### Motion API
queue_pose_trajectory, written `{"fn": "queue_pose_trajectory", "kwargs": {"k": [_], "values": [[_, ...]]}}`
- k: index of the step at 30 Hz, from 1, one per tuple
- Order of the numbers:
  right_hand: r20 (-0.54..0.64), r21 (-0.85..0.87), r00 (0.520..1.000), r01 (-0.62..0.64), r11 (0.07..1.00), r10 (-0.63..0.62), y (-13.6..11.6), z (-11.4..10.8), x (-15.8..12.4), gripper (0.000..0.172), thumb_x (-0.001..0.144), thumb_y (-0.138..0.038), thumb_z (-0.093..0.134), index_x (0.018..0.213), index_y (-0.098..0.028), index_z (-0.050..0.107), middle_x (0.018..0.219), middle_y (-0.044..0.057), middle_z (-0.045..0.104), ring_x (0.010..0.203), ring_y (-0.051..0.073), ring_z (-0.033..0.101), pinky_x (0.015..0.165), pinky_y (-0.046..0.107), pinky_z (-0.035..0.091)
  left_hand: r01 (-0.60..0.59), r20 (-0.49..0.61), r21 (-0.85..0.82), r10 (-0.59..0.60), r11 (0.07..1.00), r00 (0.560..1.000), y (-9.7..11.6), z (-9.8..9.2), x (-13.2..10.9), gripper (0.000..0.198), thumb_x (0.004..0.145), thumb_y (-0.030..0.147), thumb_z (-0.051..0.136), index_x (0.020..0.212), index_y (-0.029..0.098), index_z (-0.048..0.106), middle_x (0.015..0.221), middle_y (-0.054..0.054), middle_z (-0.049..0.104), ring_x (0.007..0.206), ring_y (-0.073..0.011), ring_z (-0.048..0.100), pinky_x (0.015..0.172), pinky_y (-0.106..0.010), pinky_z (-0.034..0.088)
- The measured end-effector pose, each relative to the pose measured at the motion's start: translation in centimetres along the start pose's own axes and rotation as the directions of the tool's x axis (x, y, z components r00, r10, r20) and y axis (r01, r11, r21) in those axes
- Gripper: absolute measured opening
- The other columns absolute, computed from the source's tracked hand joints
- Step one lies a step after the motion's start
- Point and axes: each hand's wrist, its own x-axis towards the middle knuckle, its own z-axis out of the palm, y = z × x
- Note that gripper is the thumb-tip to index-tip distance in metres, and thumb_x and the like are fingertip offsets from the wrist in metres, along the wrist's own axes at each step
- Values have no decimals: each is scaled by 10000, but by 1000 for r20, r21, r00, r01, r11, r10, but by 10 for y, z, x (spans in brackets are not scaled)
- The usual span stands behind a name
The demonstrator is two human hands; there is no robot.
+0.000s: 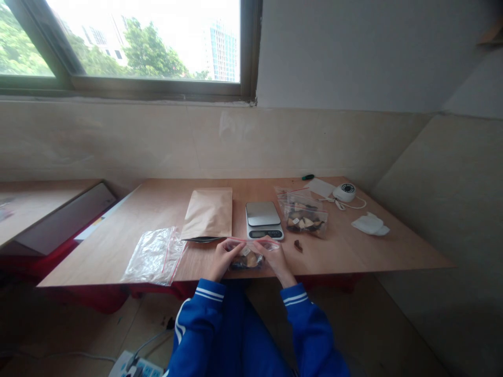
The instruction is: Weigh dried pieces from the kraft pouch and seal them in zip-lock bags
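Observation:
A clear zip bag (249,260) with a red seal line and brown and pale pieces inside lies at the table's front edge. My left hand (225,257) pinches its top edge on the left side. On the right, the fingers of my right hand (272,255) are closed on the same edge. Just beyond the bag is a white digital scale (264,215) with a bare metal plate. A brown paper pouch (209,213) lies to the left of the scale, its dark opening facing me.
Flat clear zip bags (153,255) lie at the left. Right of the scale are filled bags (305,219) and a loose brown piece (298,245). Farther right are a white dome camera (344,192), a crumpled white tissue (370,224) and a green object (308,177).

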Motion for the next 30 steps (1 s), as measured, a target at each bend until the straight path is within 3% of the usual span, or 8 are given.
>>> {"fn": "queue_pose_trajectory", "kwargs": {"k": [4, 8, 10, 14, 20, 30], "values": [[56, 91, 996, -68, 994, 63, -4, 2, 1, 241, 691, -400, 734, 796, -186, 696, 772, 22, 698, 748, 179, 640, 745, 309, 491, -10, -25, -13, 9, 1000, 1000, 4, 1, -1, 320, 681, 423, 723, 801, 128, 699, 679, -33, 677, 630, -137, 599, 565, -220, 445], [147, 181, 974, -197, 963, 172, -7, 4, 2, 433, 635, -399, 780, 1010, -204, 684, 847, 32, 723, 784, 198, 664, 760, 340, 504, -9, -38, -12, 8, 1000, 999, 5, 2, -2, 330, 676, 429, 724, 813, 130, 695, 695, -36, 682, 640, -145, 604, 578, -234, 462], [145, 170, 971, -214, 962, 191, -7, 5, 3, 416, 622, -404, 788, 967, -191, 695, 820, 33, 724, 766, 198, 666, 744, 335, 507, -15, -37, 0, 15, 1000, 999, 5, 1, -2, 322, 675, 425, 726, 799, 129, 695, 670, -29, 673, 619, -137, 594, 568, -229, 455], [77, 110, 980, -190, 976, 182, -6, 6, 4, 313, 606, -423, 791, 772, -175, 698, 720, 21, 708, 699, 185, 653, 696, 311, 505, -12, -31, 14, 13, 1000, 999, 4, 1, -2, 324, 679, 424, 723, 805, 128, 695, 659, -27, 664, 598, -130, 580, 531, -215, 433], [74, 69, 987, -148, 987, 142, -6, 5, 2, 306, 619, -432, 779, 769, -178, 695, 721, 21, 702, 699, 182, 644, 694, 310, 502, -15, -24, 23, 16, 1000, 1000, 4, 0, -3, 343, 680, 430, 722, 824, 120, 697, 670, -37, 666, 613, -143, 586, 539, -222, 431], [-33, -84, 997, 60, 995, -63, -4, 11, -3, 197, 711, -375, 718, 759, -183, 715, 743, 23, 630, 725, 169, 607, 675, 285, 494, -16, -30, 32, 16, 999, 999, 2, 1, -1, 328, 681, 430, 718, 805, 127, 708, 658, -39, 679, 600, -144, 598, 551, -231, 454]]}}
